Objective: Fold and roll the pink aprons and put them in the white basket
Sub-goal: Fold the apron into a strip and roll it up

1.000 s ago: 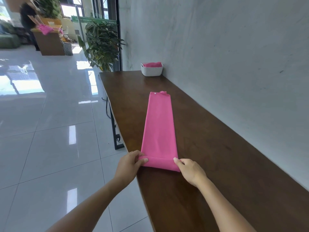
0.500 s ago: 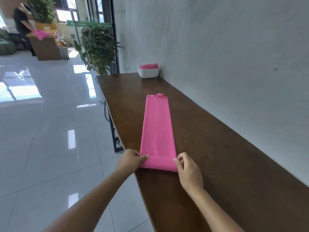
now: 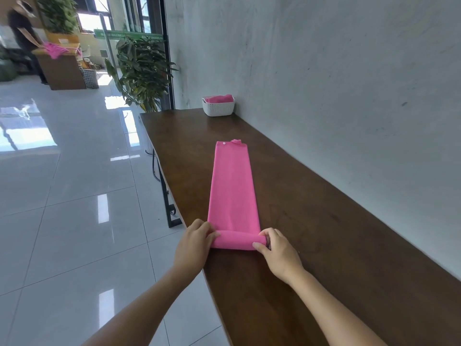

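A pink apron, folded into a long narrow strip, lies lengthwise on the dark wooden table. Its near end is turned into a small roll. My left hand grips the roll's left end with curled fingers. My right hand pinches the right end between thumb and fingers. A white snap button shows at the strip's far end. The white basket stands at the table's far end against the wall, with pink cloth inside it.
A grey wall runs along the table's right side. The table's left edge drops to a glossy tiled floor. A potted plant stands beyond the far end. A person at a distant counter handles pink cloth.
The near end of the strip, flat a second ago, is now rolled over into a small tube. Both hands have shifted slightly forward with it.
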The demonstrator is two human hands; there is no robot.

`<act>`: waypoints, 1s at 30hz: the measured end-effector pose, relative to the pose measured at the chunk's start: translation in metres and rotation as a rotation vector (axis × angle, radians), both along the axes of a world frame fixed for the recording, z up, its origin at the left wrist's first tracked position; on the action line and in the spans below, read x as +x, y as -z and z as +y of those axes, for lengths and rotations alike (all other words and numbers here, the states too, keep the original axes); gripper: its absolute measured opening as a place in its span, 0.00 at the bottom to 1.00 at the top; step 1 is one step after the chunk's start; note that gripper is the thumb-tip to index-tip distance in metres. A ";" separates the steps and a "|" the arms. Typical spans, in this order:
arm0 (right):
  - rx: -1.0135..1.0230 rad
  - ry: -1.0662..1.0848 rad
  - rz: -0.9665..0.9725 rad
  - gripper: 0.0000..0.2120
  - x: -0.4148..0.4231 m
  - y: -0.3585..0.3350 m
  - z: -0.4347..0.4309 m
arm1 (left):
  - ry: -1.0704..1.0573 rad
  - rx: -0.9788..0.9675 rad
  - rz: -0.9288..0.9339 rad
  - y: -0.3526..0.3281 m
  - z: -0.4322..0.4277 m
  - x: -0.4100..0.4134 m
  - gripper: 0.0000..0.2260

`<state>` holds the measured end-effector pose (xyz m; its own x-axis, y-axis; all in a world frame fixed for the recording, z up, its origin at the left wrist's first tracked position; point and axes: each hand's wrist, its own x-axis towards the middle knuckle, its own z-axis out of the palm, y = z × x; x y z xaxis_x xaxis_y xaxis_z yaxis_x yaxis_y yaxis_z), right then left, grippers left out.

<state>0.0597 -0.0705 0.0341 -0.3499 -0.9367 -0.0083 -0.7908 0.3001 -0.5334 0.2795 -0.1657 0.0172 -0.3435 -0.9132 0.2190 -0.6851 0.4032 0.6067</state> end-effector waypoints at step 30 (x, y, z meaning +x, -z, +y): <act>0.377 0.210 0.190 0.36 -0.018 -0.006 -0.087 | -0.195 0.446 -0.043 -0.014 -0.078 -0.016 0.24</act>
